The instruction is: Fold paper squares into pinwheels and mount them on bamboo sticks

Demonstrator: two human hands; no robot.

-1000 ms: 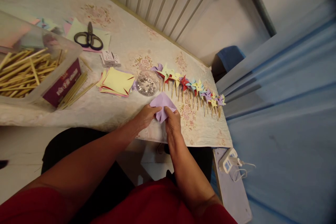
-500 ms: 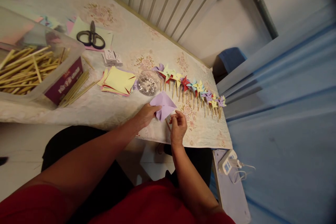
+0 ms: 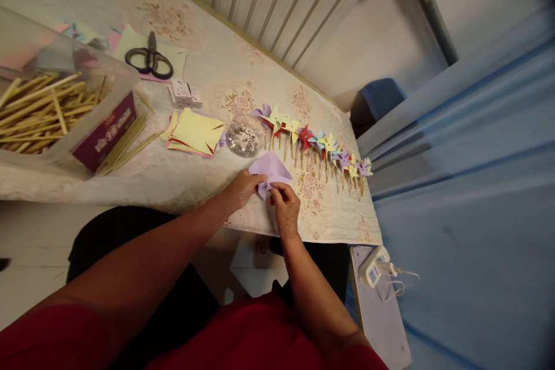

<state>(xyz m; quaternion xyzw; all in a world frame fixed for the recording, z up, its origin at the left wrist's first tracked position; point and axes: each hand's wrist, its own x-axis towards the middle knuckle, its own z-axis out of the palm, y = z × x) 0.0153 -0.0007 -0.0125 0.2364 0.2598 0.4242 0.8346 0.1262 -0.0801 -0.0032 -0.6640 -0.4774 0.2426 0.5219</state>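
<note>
The right hand (image 3: 284, 208), lifted off half a second ago, has come back to the purple paper (image 3: 269, 169) at the counter (image 3: 195, 179) edge, its fingers pinching a flap while the left hand (image 3: 240, 188) pinches the other side.

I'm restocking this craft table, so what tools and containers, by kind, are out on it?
Black-handled scissors: 1
Clear plastic bin of wooden sticks: 1
Clear round dish of small silver pins: 1
Small white printed box: 1
Stack of yellow and red paper squares: 1
Total: 5
</note>
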